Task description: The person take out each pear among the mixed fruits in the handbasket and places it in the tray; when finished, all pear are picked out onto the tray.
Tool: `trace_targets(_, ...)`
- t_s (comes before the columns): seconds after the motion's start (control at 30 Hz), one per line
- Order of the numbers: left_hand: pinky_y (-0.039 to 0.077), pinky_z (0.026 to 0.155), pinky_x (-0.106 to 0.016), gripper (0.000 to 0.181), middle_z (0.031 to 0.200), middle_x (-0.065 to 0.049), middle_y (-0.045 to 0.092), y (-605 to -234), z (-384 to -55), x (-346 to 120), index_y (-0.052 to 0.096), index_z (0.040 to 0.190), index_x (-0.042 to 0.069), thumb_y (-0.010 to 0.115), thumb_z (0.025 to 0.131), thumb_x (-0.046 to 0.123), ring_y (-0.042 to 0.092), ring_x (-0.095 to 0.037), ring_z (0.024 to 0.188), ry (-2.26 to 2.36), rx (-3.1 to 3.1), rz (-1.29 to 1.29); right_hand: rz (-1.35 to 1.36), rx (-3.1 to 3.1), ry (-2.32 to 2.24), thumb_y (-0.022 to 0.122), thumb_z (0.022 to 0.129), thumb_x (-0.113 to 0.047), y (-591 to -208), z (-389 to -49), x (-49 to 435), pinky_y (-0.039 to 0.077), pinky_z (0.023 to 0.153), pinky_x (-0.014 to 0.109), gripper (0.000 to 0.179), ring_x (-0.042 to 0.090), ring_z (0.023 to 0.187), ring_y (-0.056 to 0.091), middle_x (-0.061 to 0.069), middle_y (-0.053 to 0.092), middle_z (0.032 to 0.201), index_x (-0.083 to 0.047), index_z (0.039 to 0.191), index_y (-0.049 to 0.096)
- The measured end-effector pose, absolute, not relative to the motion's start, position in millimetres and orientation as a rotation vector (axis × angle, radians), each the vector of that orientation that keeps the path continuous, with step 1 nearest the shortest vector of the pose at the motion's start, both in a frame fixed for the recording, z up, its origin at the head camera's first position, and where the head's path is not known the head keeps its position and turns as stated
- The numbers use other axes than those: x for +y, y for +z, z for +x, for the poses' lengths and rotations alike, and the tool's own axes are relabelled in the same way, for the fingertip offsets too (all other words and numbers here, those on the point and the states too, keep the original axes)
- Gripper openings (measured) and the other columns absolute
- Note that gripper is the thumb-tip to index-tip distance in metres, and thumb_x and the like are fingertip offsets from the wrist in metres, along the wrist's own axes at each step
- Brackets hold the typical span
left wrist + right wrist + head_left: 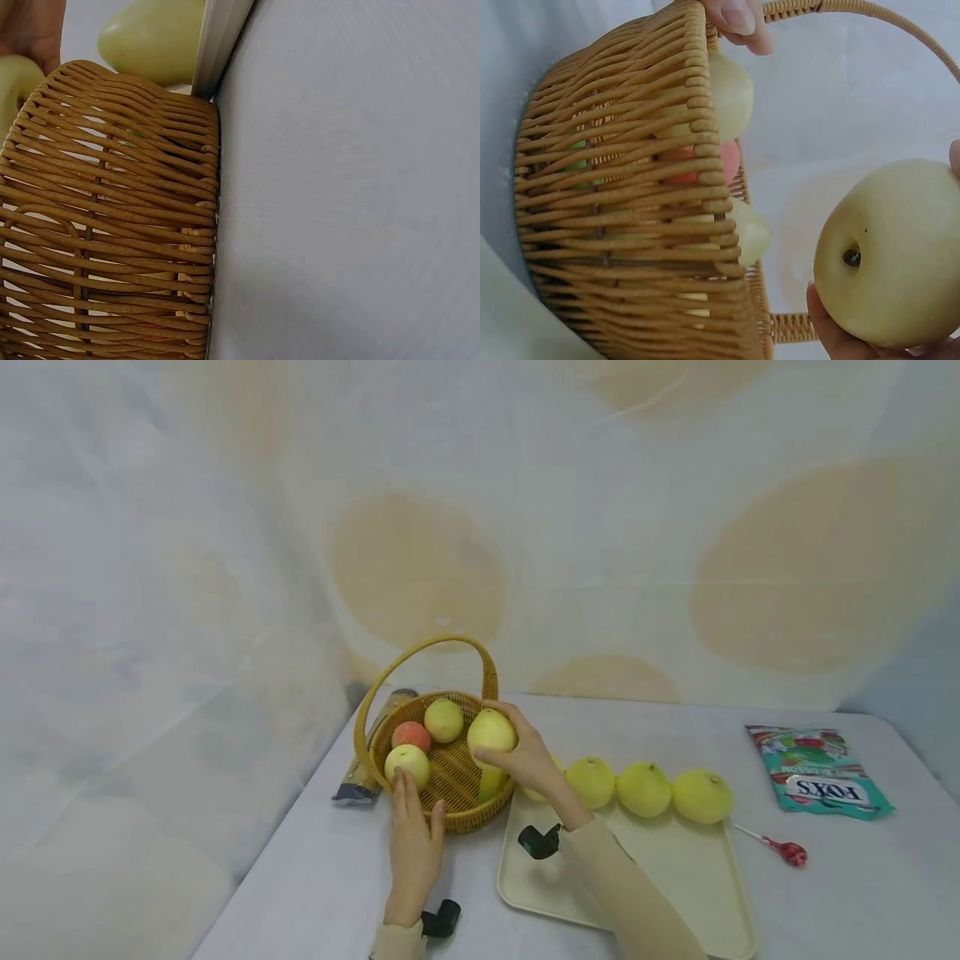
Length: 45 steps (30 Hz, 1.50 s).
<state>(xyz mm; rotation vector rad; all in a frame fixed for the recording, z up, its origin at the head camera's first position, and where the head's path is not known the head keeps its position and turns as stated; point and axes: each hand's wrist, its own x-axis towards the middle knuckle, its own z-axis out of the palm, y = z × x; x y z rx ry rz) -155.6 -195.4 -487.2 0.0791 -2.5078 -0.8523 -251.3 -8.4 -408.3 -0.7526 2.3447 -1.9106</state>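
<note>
My right hand holds a pale yellow apple above the right rim of a wicker basket. In the right wrist view, fingers curl under this apple, its dimple facing the camera. My left hand lies at the basket's near-left rim, its fingers straight and their tips by another pale yellow apple. A red peach-like fruit and a yellow-green fruit also sit in the basket. A yellow-green thing shows inside its right wall, its kind unclear.
Right of the basket lies a cream tray with a row of yellow fruits along its far edge. Farther right are a red lollipop and a candy bag. A dark packet lies partly behind the basket, whose handle arches upward.
</note>
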Motion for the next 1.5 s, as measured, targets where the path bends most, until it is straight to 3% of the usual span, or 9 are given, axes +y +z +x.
trace_targets(0.73,0.021,0.117,-0.057,0.073,0.164,-0.015,0.003,-488,-155,-197,0.008,0.155,0.000,0.047,0.102,0.032,0.011,-0.039,0.149,-0.887,-2.523,0.105,-0.627,2.439,-1.950,0.078,0.082,-0.018,-430,-230,36,0.052,0.086,0.045,0.072,0.036,0.118,0.053,0.008,0.044,0.145,-0.029,0.142,0.040)
trace_targets(1.17,0.023,0.117,-0.056,0.071,0.164,-0.016,0.006,-487,-155,-195,0.011,0.154,-0.001,0.049,0.102,0.030,0.014,-0.038,0.149,-0.889,-2.500,0.103,-0.579,2.425,-1.975,0.079,0.079,-0.010,-446,-216,43,0.052,0.083,0.039,0.072,0.033,0.115,0.053,0.014,0.047,0.141,-0.017,0.140,0.042)
trace_targets(1.5,0.024,0.116,-0.057,0.070,0.164,-0.016,0.008,-488,-155,-195,0.012,0.155,0.000,0.048,0.102,0.030,0.015,-0.039,0.149,-0.904,-2.482,0.116,-0.536,2.455,-1.951,0.082,0.076,-0.014,-459,-210,45,0.050,0.082,0.036,0.069,0.030,0.112,0.053,0.012,0.051,0.134,-0.019,0.135,0.046)
